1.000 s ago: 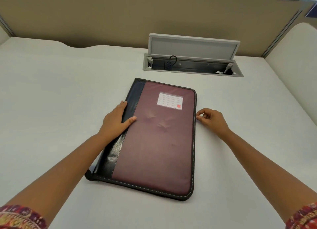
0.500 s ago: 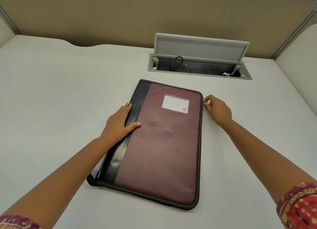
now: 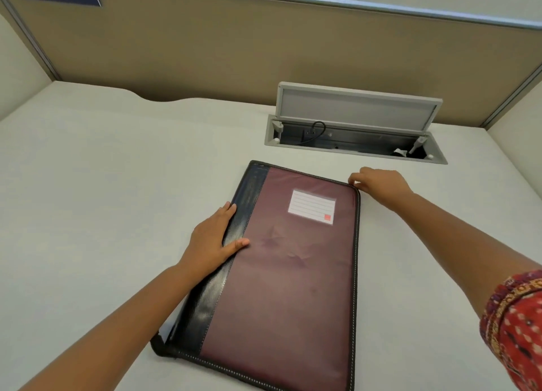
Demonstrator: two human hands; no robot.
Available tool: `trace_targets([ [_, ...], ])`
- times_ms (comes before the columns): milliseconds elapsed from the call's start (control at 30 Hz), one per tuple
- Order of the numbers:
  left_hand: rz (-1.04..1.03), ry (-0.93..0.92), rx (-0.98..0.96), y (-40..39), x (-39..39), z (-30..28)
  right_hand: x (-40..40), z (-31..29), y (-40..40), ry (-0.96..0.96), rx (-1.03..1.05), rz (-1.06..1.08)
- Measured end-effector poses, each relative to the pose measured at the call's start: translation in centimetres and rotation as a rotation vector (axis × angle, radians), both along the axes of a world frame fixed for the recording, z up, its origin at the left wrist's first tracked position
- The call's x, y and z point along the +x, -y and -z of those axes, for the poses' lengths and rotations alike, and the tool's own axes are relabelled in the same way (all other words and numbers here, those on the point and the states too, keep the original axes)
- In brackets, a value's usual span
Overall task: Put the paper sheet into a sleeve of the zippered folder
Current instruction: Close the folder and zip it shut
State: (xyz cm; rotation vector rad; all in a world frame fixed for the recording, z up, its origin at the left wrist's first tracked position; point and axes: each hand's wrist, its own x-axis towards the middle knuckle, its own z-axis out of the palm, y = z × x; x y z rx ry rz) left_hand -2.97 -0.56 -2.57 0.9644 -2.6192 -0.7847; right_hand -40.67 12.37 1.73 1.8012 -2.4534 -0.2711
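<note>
A closed zippered folder (image 3: pixel 293 267) is shown lying flat on the white tabletop (image 3: pixel 102 200), its far end directed toward the back edge and its near end toward the front edge. The maroon cover faces up, with a black spine strip (image 3: pixel 228 244) along the left side and a lined label (image 3: pixel 311 206) near the far right corner.

The left hand (image 3: pixel 212 241) is laid on the spine strip: the fingers are wrapped over the left edge and the thumb is pressed onto the cover, so that the folder is held down. The right hand (image 3: pixel 378 185) is placed at the far right corner of the folder, its fingertips brought together as if on the zipper pull; the pull itself is too small to be made out, so it cannot be told for certain what is pinched.

Behind the folder, a cable box (image 3: pixel 355 141) set into the tabletop is seen with its lid (image 3: pixel 357 106) raised, in front of the tan partition (image 3: pixel 264 47).

The task is judged to be at its opening stage. The folder is presumably being unzipped, but the cover has not yet been lifted. No paper sheet and no sleeve are visible. Left to do: the unzipping is to be completed, the cover opened, the sheet found and slid into a sleeve.
</note>
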Motion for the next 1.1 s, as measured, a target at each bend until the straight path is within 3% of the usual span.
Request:
trace_targets([
  [233,-0.033,-0.021,0.024,0.2,-0.1,0.3,-0.9,-0.9,3.7,-0.07,0.052,-0.202],
  [633,-0.122,-0.11,0.097,-0.2,-0.2,0.4,-1.4,-0.3,3.9,0.014,-0.01,-0.149],
  [867,-0.136,0.002,0.06,-0.6,-0.5,0.3,-1.7,0.4,1.1,0.078,-0.131,-0.044],
  [1100,-0.118,0.006,0.077,-0.6,-0.4,0.2,0.0,-0.4,6.0,0.162,-0.15,-0.162],
])
